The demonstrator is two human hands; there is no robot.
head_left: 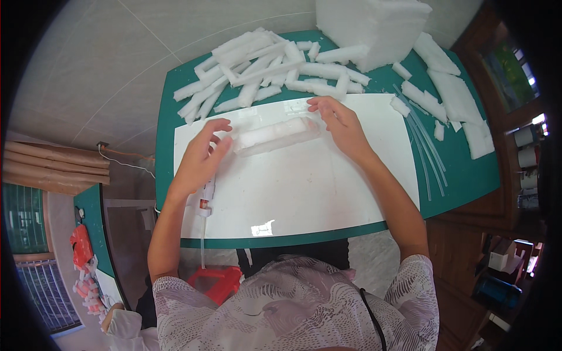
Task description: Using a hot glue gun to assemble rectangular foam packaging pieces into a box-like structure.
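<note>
A long white foam piece (275, 136), partly see-through along its lower side, lies slightly slanted on a white board (293, 193). My left hand (205, 153) hovers by its left end, fingers curved and apart, holding nothing that I can see. Beyond the right end is my right hand (341, 126), also with loosely bent fingers and nothing visible in it. Below my left wrist rests a white and orange glue gun (205, 199); a pale glue stick (203, 243) sticks out of it past the table's front edge.
White foam strips (252, 67) are heaped along the back of the green table (167, 105). A big foam block (374, 32) stands behind, with foam slabs (451, 93) at the right. Clear glue sticks (422, 146) lie beside the board. A red container (216, 282) sits below the front edge.
</note>
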